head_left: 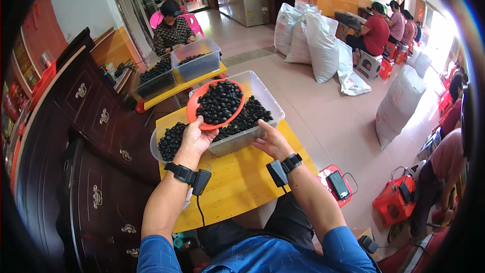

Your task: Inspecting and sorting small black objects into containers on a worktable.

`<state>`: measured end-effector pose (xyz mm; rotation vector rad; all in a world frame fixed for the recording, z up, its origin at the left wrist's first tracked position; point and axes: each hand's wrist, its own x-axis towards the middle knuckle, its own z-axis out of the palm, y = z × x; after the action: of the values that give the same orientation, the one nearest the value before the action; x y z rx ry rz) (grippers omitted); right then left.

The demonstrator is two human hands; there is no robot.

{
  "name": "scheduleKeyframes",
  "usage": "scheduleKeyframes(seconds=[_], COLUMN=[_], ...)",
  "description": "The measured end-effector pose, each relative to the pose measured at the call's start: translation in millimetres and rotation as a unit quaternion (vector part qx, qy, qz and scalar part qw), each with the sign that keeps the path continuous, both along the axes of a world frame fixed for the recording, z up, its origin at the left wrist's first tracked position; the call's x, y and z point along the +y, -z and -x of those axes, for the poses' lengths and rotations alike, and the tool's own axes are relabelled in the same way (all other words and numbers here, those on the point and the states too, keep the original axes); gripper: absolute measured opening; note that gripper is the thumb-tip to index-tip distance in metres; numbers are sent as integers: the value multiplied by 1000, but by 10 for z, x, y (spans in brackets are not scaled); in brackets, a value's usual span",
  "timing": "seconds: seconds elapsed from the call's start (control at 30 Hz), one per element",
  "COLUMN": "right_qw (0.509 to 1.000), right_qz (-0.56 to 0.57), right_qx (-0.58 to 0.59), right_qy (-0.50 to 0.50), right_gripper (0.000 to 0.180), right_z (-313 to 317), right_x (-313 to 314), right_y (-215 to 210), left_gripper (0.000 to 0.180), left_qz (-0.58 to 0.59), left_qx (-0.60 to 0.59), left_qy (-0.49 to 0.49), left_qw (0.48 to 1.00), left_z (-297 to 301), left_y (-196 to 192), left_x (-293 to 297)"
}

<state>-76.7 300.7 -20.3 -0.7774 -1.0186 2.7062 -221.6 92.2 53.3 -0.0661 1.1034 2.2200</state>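
My left hand point(197, 139) grips the near rim of a shallow orange plastic bowl point(191, 109), thumb on top. A heap of small black rounded pieces point(221, 102) fills the bowl, which is held tilted over the left part of a clear plastic bin point(268, 93). My right hand point(273, 141) is closed on the bin's near right corner, thumb over the rim. More black pieces point(250, 116) lie in the bin, partly hidden by the bowl. Left of it, a smaller clear container point(155, 147) holds similar black pieces.
Bin and container stand on a yellow table point(227, 192). Beyond it, a person point(173, 30) sits at another yellow table with two more bins. Dark wooden drawers point(96, 131) flank my left. White sacks point(321, 45) and a red stool point(336, 184) bearing a phone are to the right.
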Motion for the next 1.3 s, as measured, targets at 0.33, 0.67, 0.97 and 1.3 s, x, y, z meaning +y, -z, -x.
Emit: scheduleKeyframes(seconds=[0.33, 0.67, 0.97, 1.3], right_qw=[984, 952, 941, 966], right_qz=[67, 239, 284, 207], right_qx=[135, 172, 114, 145], right_qy=[99, 79, 143, 50], right_gripper=[54, 44, 36, 32], right_z=[-631, -421, -717, -804], right_x=[-715, -723, -492, -726], right_y=[-320, 430, 265, -1], left_gripper=[32, 33, 37, 35], left_qz=[5, 31, 56, 75], left_qx=[25, 9, 38, 17], left_qy=[79, 81, 47, 62], left_qw=[997, 996, 997, 995], left_z=[-891, -1406, -1791, -2022], left_y=[35, 335, 650, 1109], left_x=[-452, -808, -1488, -1431])
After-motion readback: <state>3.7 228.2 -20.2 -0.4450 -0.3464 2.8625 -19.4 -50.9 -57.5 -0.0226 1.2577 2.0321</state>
